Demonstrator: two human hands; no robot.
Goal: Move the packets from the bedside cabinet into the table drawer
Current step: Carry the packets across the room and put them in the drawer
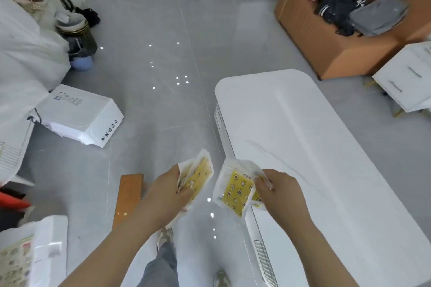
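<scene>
Left packets (198, 178) are held in the left grip (168, 191), thumb and fingers curled round them; right packets (235, 192) likewise in the right grip (278, 193). Both bundles hang over the grey floor (163, 77), just beside the white desk (326, 142).

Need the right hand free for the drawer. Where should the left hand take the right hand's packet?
Probably its free left edge, coming from the left: the right hand pinches the packet at its right side, leaving the clear border sticking out flat towards the left hand, which grips its own packets.
</scene>
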